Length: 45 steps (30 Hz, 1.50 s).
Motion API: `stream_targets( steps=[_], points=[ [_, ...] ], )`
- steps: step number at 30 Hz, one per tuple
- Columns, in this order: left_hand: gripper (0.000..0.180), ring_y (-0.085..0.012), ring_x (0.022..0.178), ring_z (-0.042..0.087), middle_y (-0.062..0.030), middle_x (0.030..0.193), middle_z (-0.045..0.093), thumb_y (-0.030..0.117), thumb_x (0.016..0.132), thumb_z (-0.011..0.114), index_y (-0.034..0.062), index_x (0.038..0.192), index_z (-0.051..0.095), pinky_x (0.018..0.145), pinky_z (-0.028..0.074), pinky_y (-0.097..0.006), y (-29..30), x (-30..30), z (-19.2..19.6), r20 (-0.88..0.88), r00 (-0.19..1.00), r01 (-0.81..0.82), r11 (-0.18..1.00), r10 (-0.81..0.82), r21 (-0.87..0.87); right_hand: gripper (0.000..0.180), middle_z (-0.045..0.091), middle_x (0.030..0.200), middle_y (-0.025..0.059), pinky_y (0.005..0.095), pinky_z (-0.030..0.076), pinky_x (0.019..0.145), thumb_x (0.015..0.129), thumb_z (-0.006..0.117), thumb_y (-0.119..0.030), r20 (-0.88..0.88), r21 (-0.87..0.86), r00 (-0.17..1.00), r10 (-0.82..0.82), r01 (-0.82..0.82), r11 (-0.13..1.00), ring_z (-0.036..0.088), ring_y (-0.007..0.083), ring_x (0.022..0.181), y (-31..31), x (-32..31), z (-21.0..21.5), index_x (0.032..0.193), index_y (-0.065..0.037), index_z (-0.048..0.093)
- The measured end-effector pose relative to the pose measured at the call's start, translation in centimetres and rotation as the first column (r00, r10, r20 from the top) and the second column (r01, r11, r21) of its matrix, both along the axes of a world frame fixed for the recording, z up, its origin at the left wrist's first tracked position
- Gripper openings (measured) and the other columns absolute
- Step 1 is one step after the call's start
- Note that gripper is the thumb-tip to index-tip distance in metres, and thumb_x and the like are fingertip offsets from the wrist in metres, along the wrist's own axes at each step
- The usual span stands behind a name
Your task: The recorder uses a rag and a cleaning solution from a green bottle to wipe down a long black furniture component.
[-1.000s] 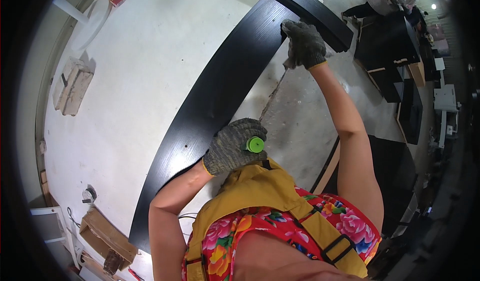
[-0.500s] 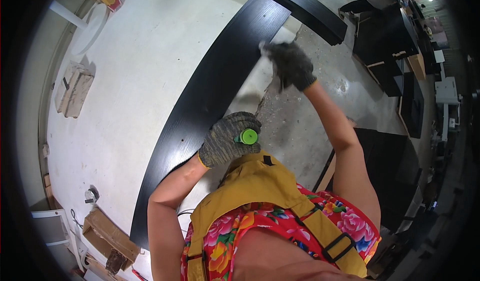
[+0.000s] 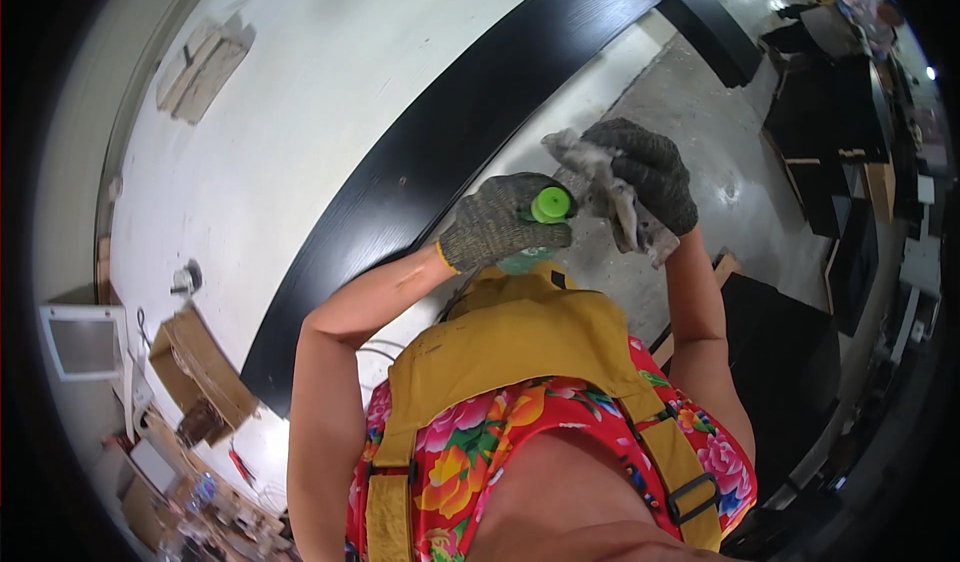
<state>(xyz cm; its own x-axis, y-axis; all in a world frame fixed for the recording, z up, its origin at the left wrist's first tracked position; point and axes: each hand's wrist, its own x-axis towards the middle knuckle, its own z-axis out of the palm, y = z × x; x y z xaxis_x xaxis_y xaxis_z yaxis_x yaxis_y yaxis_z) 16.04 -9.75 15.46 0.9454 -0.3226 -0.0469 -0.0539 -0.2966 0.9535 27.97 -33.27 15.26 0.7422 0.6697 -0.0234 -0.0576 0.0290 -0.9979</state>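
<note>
In a dark knit glove, my left hand (image 3: pixel 500 220) is closed round a bottle with a bright green cap (image 3: pixel 550 205). Part of the bottle's pale green body shows below the fingers. My right hand (image 3: pixel 650 174), gloved alike, grips a crumpled grey-white rag (image 3: pixel 615 197) that hangs in folds close to the bottle's cap. A long black wood-grained board (image 3: pixel 440 122) lies on the white table (image 3: pixel 270 132), just beyond my left forearm. Both hands are held near its close edge, over the floor side.
A second black board (image 3: pixel 700 22) crosses the first one's far end. On the table are a stack of pale blocks (image 3: pixel 205 70), an open cardboard box (image 3: pixel 200 367) and red-handled pliers (image 3: pixel 242 467). Black panels (image 3: pixel 770 362) stand at right. Another person (image 3: pixel 835 27) is at the far right.
My right hand has drawn back from the board's far part with the rag, toward the bottle. My left hand has risen slightly and moved right, still holding the bottle. The whole view has shifted.
</note>
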Motion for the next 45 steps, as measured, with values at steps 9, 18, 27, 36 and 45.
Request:
stream_targets(
  steps=[9, 18, 27, 36, 45],
  points=[
    [0.043, -0.0144, 0.107, 0.062, -0.0059, 0.12, 0.067, 0.017, 0.091, 0.072, 0.0024, 0.13, 0.061, 0.095, 0.05, -0.029, -2.8, -2.2, -5.5, -0.398, 0.91, -0.328, 0.389, -0.114, -0.861, 0.034, 0.069, 0.12, 0.0144, 0.0383, 0.051, 0.1, 0.085, 0.071, -0.011, 0.444, -0.197, 0.736, 0.51, -0.475, 0.857, 0.065, 0.0279, 0.114, 3.8, 3.5, -5.2, 0.119, -0.004, 0.067],
    [0.031, -0.0204, 0.1, 0.067, -0.0084, 0.113, 0.069, 0.013, 0.092, 0.071, 0.0034, 0.12, 0.064, 0.091, 0.056, -0.034, -4.5, -2.9, -7.8, -0.619, 0.747, -0.605, 0.139, -0.242, -0.784, 0.034, 0.066, 0.125, 0.0149, 0.0371, 0.051, 0.103, 0.089, 0.065, -0.011, 0.365, -0.383, 0.748, 0.554, -0.422, 0.822, 0.064, 0.0256, 0.116, 3.8, 1.8, -5.6, 0.121, -0.002, 0.066],
    [0.039, -0.0203, 0.107, 0.064, -0.0096, 0.121, 0.067, 0.012, 0.091, 0.07, 0.0032, 0.128, 0.06, 0.096, 0.054, -0.035, -2.9, -3.5, -4.7, -0.438, 0.887, -0.405, 0.211, -0.144, -0.89, 0.03, 0.067, 0.121, 0.014, 0.0336, 0.055, 0.095, 0.096, 0.059, -0.01, -0.208, -0.158, 0.948, 0.239, -0.274, 0.949, 0.066, 0.019, 0.109, 5.1, -1.3, -2.9, 0.124, 0.001, 0.063],
    [0.03, -0.0248, 0.1, 0.068, -0.0106, 0.114, 0.068, 0.012, 0.093, 0.068, 0.003, 0.121, 0.063, 0.091, 0.057, -0.039, -4.2, -3.1, -7.9, -0.591, 0.75, -0.618, 0.005, -0.297, -0.786, 0.035, 0.065, 0.126, 0.0115, 0.0334, 0.052, 0.099, 0.096, 0.06, -0.006, -0.211, -0.214, 0.915, 0.345, -0.388, 0.897, 0.062, 0.0183, 0.114, 4.7, -1.0, -3.8, 0.13, -0.001, 0.059],
    [0.029, -0.0216, 0.101, 0.067, -0.0089, 0.113, 0.069, 0.011, 0.093, 0.068, 0.0057, 0.121, 0.064, 0.09, 0.057, -0.036, -5.5, -3.4, -7.7, -0.62, 0.741, -0.629, 0.055, -0.259, -0.775, 0.032, 0.066, 0.123, 0.0093, 0.0312, 0.052, 0.096, 0.097, 0.059, -0.012, -0.345, -0.307, 0.888, 0.305, -0.414, 0.857, 0.064, 0.0172, 0.11, 3.1, 0.1, -4.6, 0.127, -0.002, 0.062]
  ],
)
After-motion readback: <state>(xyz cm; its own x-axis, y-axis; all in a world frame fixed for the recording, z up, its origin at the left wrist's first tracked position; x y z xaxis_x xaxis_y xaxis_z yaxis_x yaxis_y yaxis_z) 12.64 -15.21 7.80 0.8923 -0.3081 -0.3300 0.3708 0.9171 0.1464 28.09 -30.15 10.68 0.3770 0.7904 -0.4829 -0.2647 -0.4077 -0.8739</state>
